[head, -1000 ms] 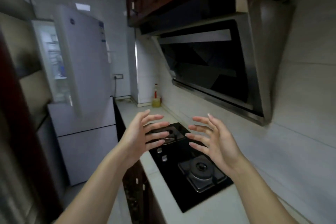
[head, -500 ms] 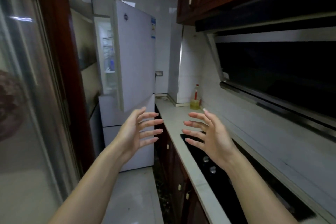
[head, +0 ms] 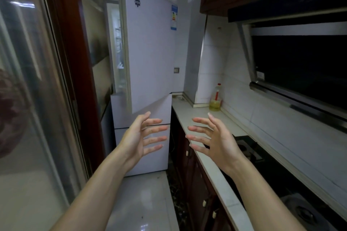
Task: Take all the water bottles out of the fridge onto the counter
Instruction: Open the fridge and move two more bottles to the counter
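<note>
A white fridge stands at the far end of the narrow kitchen, its upper door swung open toward me. Through the gap at the door's left edge a lit strip of the interior shows, too narrow to make out any water bottles. The pale counter runs along the right, starting beside the fridge. My left hand and my right hand are raised in front of me, palms facing each other, fingers spread, holding nothing. Both hands are well short of the fridge.
A yellow oil bottle stands at the counter's far corner. A black gas hob is set into the counter under a range hood. Dark red cabinets sit below, a glass sliding door on the left. The tiled floor leads to the fridge.
The view has swung left from the hob toward the fridge, which now looks closer and more central. Both hands stay raised and spread, holding nothing.
</note>
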`<state>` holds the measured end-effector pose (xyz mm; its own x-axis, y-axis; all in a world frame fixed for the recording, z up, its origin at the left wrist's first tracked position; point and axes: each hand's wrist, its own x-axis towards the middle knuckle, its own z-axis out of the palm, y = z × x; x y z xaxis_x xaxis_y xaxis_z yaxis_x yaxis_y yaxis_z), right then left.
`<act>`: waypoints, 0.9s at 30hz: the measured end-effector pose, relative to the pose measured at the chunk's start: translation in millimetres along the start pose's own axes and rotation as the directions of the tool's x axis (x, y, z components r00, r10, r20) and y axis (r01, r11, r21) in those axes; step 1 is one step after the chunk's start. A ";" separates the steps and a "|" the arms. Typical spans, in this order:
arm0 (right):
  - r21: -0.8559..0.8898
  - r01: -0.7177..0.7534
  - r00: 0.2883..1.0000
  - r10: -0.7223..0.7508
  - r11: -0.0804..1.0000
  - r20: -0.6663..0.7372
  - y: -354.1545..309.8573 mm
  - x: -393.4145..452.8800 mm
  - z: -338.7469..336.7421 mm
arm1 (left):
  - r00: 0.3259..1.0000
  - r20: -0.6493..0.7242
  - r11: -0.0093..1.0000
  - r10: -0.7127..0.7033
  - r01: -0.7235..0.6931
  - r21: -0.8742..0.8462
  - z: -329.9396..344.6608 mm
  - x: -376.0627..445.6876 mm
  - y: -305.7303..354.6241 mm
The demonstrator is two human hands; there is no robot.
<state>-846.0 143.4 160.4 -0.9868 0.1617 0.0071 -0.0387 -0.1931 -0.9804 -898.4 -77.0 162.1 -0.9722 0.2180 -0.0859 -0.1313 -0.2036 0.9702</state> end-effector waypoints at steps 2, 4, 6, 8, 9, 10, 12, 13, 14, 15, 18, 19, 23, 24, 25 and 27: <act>0.003 -0.005 1.000 0.005 1.000 0.007 4.4 23.1 4.3 | 1.000 -0.012 1.000 -0.001 0.001 -0.001 -6.4 21.9 -0.3; 0.011 -0.013 1.000 0.013 1.000 0.017 10.3 48.6 6.2 | 1.000 -0.028 1.000 -0.007 0.007 -0.004 -11.3 46.2 -0.9; 0.014 -0.020 0.999 0.019 1.000 0.029 15.3 75.9 7.0 | 0.999 -0.038 1.000 -0.013 0.013 -0.005 -14.4 72.4 -1.8; 0.021 -0.024 0.999 0.023 0.999 0.033 17.5 106.0 6.1 | 0.999 -0.043 1.000 -0.020 0.020 0.000 -14.8 101.1 -1.0; 0.026 -0.023 0.999 0.022 0.999 0.035 17.3 122.1 5.4 | 0.999 -0.044 1.000 -0.021 0.022 0.007 -14.2 116.3 0.7; 0.030 -0.019 0.999 0.018 0.999 0.039 16.1 138.6 4.5 | 0.999 -0.048 1.000 -0.021 0.021 0.014 -13.2 131.5 3.2; 0.043 -0.015 0.999 0.012 0.999 0.050 11.2 174.0 4.1 | 0.998 -0.058 1.000 -0.013 0.014 0.021 -12.2 162.6 11.1; 0.049 -0.014 0.998 0.011 0.999 0.056 8.1 191.8 4.7 | 0.998 -0.064 1.000 -0.009 0.010 0.022 -12.1 178.3 15.9; 0.052 -0.012 0.998 0.008 0.999 0.064 5.0 209.5 5.4 | 0.997 -0.071 1.000 -0.004 0.006 0.020 -12.4 193.8 20.4; 0.053 -0.010 0.997 0.006 0.999 0.073 2.3 226.5 6.5 | 0.997 -0.077 1.000 0.000 0.001 0.016 -13.0 209.0 24.6; 0.053 -0.008 0.995 0.003 0.999 0.098 -0.5 274.4 10.5 | 0.996 -0.093 1.000 0.010 -0.010 -0.001 -16.3 250.3 33.3; 0.051 -0.011 0.994 0.006 0.999 0.105 0.2 288.7 12.5 | 0.995 -0.097 1.000 0.011 -0.012 -0.006 -18.3 261.4 35.1; 0.053 -0.039 0.990 0.031 0.998 0.141 5.6 336.4 25.1 | 0.993 -0.119 1.000 0.013 -0.016 -0.021 -31.9 297.4 38.9; 0.057 -0.045 0.988 0.036 0.997 0.152 7.1 346.8 29.5 | 0.992 -0.127 1.000 0.015 -0.018 -0.024 -36.7 305.5 40.3; 0.058 -0.050 0.986 0.040 0.997 0.161 8.7 356.8 33.9 | 0.990 -0.138 0.999 0.015 -0.019 -0.029 -41.3 313.5 42.1; 0.057 -0.056 0.984 0.045 0.997 0.171 12.4 375.4 42.7 | 0.988 -0.155 0.999 0.015 -0.021 -0.040 -50.2 329.2 45.0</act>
<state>-1223.7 160.4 159.4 -0.9999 -0.0155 -0.0035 0.0074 -0.2567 -0.9665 -1234.0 -62.3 166.0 -0.9923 0.0649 -0.1056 -0.1185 -0.2466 0.9618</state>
